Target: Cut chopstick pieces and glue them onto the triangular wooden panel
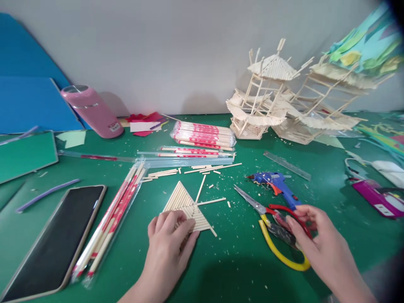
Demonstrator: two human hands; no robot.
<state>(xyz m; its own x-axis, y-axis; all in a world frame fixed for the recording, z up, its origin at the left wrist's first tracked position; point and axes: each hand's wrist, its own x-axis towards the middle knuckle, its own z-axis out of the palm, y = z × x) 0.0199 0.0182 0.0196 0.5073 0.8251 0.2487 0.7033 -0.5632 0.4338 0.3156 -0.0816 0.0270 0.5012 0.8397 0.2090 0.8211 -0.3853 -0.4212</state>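
My left hand [172, 240] rests on a small triangular panel of pale wooden sticks [180, 195], its fingers bent and pressed onto the near part. Some of the panel is hidden under those fingers. Two longer sticks jut from its right side. At the right, my right hand [322, 242] has thumb and fingers curled about the red handle of the scissors [277, 223], which have one red and one yellow handle. The blue glue gun [274, 183] lies just beyond, its grip end close to my right fingertips.
Loose stick pieces [208, 168] and a bundle of wrapped chopsticks [203, 134] lie beyond the panel. Stick-built pagoda models [261, 101] stand at the back right. A phone [57, 244], wrapped chopsticks [110, 219] and a tilted pink bottle [94, 111] are leftward. A ruler [287, 165] lies rightward.
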